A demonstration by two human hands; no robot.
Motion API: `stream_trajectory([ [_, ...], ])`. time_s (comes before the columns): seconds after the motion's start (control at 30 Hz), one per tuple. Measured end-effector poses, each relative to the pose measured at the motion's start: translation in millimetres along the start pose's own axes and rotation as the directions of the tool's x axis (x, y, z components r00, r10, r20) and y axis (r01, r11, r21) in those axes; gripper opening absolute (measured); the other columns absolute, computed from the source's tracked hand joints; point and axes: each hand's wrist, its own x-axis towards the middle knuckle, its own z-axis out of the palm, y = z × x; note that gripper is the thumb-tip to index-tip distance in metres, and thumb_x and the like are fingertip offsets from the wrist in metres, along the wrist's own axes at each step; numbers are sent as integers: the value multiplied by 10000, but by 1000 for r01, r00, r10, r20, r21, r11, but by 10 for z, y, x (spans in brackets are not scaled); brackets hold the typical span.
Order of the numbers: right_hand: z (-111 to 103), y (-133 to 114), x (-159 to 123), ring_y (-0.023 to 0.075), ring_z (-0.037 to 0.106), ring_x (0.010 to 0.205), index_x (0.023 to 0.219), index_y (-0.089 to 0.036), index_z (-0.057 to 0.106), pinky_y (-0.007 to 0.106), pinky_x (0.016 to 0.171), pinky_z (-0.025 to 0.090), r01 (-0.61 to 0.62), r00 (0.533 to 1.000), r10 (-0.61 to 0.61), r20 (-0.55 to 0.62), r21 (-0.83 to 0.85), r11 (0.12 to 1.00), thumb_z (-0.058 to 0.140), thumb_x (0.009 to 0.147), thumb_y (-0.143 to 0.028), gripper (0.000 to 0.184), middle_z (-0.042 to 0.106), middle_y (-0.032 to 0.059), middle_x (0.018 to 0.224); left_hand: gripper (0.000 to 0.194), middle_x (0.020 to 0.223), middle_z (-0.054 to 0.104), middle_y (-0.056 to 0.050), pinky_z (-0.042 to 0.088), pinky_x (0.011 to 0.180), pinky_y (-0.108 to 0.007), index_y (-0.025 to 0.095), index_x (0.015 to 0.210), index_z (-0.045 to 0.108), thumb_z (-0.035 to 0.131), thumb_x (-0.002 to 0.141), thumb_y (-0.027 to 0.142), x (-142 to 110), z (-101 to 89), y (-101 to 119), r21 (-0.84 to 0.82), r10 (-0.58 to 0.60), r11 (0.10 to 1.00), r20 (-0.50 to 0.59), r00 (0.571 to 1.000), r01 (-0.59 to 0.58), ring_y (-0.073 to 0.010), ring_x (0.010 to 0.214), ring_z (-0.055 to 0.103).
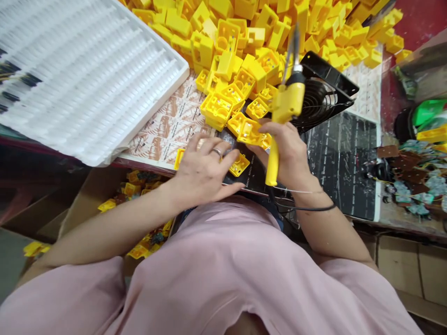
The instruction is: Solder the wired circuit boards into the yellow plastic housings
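Observation:
My right hand (288, 151) is wrapped round the yellow handle of a soldering iron (288, 100), whose metal tip points up and away from me. Its fingertips are close by a yellow plastic housing (250, 132); I cannot tell whether they touch it. My left hand (206, 170) hovers or rests palm down at the table's near edge, fingers spread. Beside those fingers lies another small yellow housing (239, 165), and a further yellow piece (179, 158) shows partly behind the hand. What is under the left palm is hidden.
A large heap of yellow housings (226, 37) covers the back. A white ribbed tray (87, 70) lies at left, a black fan (321, 93) behind the iron. Small circuit boards with wires (419, 177) are at right. Below the edge, a cardboard box (84, 200) holds yellow parts.

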Motion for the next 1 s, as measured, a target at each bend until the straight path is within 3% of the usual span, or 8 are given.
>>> stream_trajectory([
  [0.13, -337, -11, -383, 302, 873, 1306, 1453, -339, 666, 524, 1117, 765, 46, 999, -46, 10, -9, 999, 779, 1185, -311, 292, 848, 58, 1507, 464, 1340, 878, -231, 623, 1197, -662, 101, 1517, 784, 638, 1149, 342, 176, 53, 147, -18, -32, 999, 66, 997, 33, -434, 1265, 804],
  [0.27, -382, 12, -594, 286, 906, 1162, 1358, -334, 690, 499, 971, 809, 103, 993, -105, 54, 30, 994, 771, 1199, -423, 200, 881, 55, 1414, 589, 1447, 878, -171, 585, 1287, -627, 165, 1660, 727, 593, 1086, 173, 147, 44, -76, -140, 55, 989, 84, 995, -42, -380, 1329, 822],
  [0.33, -363, 39, -554, 283, 902, 1189, 1381, -337, 685, 493, 1000, 807, 111, 990, -116, 83, 67, 992, 755, 1205, -527, 268, 876, 58, 1425, 648, 1662, 783, -171, 517, 1374, -647, 204, 1743, 665, 628, 1096, 220, 58, 32, -203, -185, 70, 981, 97, 993, -51, -393, 1522, 745],
  [0.43, -300, 154, -362, 308, 875, 1297, 1416, -316, 676, 503, 1088, 777, 57, 991, -63, 115, 50, 997, 713, 1215, -593, 344, 860, 93, 1457, 689, 1850, 613, -219, 493, 1397, -681, 182, 1782, 617, 669, 1149, 448, -106, 60, -322, -209, 37, 978, 74, 997, -20, -461, 1679, 617],
  [0.53, -147, 324, -154, 340, 887, 1182, 1375, -278, 712, 490, 997, 771, -24, 987, 32, 160, -51, 998, 748, 1182, -618, 392, 884, 112, 1285, 720, 1752, 695, -248, 576, 1331, -637, 115, 1734, 654, 600, 1193, 587, -204, 143, -364, -189, 5, 982, 39, 999, 2, -467, 1578, 699],
  [0.63, -65, 439, -65, 338, 881, 1091, 1352, -246, 727, 448, 912, 747, -46, 971, 69, 227, -105, 993, 774, 1159, -503, 325, 881, 123, 1209, 672, 1590, 794, -267, 673, 1195, -604, 60, 1651, 721, 505, 1240, 547, -191, 211, -389, -141, 47, 989, 11, 999, -45, -464, 1441, 783],
  [0.87, -666, 287, -486, 264, 892, 1080, 1422, -322, 668, 357, 886, 735, 12, 933, -52, 356, 115, 993, 718, 1170, -294, 259, 878, 67, 1292, 518, 1332, 862, -280, 720, 1039, -532, -4, 1483, 790, 540, 1252, 386, -22, 260, -447, -98, 255, 958, -136, 957, -269, -411, 1200, 858],
  [1.0, -721, 115, -710, 287, 893, 1199, 1475, -316, 636, 405, 964, 759, 8, 944, -54, 326, 142, 990, 724, 1195, -318, 294, 866, 101, 1405, 514, 1313, 863, -261, 701, 989, -494, 11, 1480, 782, 509, 1273, 394, 113, 336, -405, -96, 306, 941, -175, 936, -326, -379, 1165, 855],
])
